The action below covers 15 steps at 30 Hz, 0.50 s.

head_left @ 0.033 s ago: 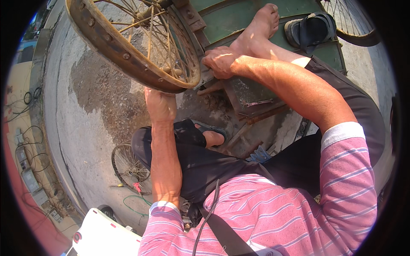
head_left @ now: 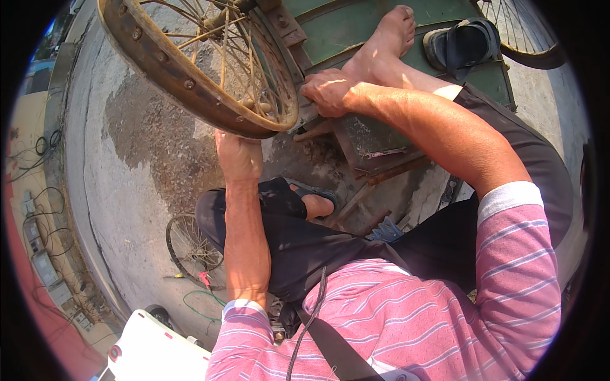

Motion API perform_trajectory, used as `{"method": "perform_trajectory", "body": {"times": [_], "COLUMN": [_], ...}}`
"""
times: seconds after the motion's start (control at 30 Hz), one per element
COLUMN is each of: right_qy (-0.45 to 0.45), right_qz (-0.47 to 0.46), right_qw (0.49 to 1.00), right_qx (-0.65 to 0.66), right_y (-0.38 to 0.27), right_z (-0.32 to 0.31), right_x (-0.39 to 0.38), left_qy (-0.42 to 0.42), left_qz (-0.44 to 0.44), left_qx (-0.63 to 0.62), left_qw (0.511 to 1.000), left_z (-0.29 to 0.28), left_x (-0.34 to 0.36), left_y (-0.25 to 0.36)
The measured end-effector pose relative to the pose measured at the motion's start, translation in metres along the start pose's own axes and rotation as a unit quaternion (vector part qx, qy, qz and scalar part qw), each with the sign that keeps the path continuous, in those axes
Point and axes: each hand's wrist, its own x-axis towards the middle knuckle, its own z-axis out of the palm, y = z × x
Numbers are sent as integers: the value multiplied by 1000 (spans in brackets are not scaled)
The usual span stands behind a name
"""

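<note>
A rusty spoked wheel rim (head_left: pixel 184 79) without a tyre is tilted at the upper left, its hub beside a metal upright (head_left: pixel 286 25). From below, my left hand (head_left: pixel 239 157) grips the lower edge of this rim; its fingertips are hidden behind the metal. My right hand (head_left: pixel 327 93) is closed just right of the rim, next to my bare foot (head_left: pixel 395 35). What its curled fingers hold is hidden. Beneath that hand is a dark metal tray (head_left: pixel 375 143) with a small wrench-like tool (head_left: pixel 384 153) in it.
A sandal (head_left: pixel 462 47) lies on the green panel (head_left: pixel 330 32), near another wheel (head_left: pixel 534 54) at upper right. A smaller spoked wheel (head_left: pixel 192 242) and green cord (head_left: pixel 197 305) are on the concrete at lower left, beside a white object (head_left: pixel 155 349). Cables and boxes (head_left: pixel 51 276) line the left.
</note>
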Motion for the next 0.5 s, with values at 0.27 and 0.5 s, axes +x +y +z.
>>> {"method": "perform_trajectory", "body": {"times": [0.27, 0.5], "right_qy": [-27, -29], "right_qz": [12, 10], "right_qw": [1000, 999], "right_qx": [1, -8], "right_y": [-6, -2], "right_z": [-8, -2], "right_x": [1, 4], "left_qy": [-12, -7], "left_qz": [-4, -15], "left_qx": [28, 42], "left_qw": [1000, 999], "left_z": [-1, -4], "left_x": [-3, -2], "left_y": [0, -1]}}
